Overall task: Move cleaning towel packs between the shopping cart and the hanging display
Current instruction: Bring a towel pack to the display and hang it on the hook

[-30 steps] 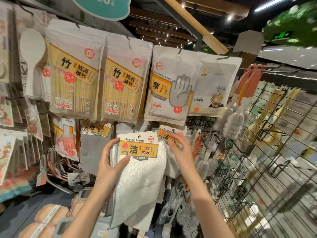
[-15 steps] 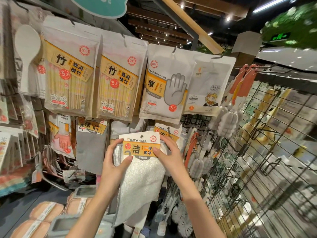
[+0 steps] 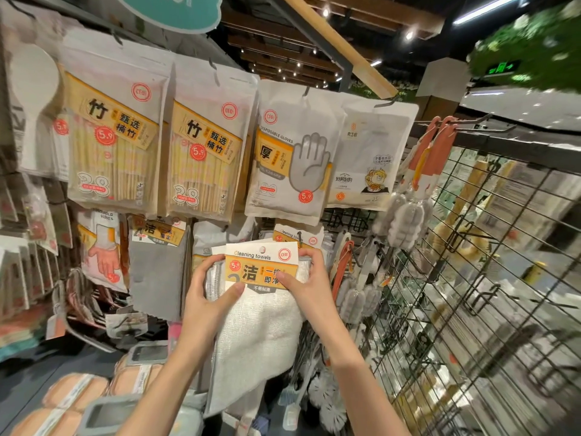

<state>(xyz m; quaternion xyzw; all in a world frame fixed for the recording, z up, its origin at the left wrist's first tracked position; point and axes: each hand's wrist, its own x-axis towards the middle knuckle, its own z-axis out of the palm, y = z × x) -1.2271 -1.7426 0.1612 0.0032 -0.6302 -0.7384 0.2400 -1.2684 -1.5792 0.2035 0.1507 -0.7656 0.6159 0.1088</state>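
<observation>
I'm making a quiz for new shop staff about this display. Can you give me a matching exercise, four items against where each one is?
Items:
1. cleaning towel pack
2. disposable gloves pack
3. grey cloth
4. bottle brushes

Places:
A. hanging at the wire grid, right of the packs
B. top row, right of the two bamboo packs
C. held between left hand and right hand
D. lower row, left of the hands

Pairs: 1-C, 2-B, 3-D, 4-A
</observation>
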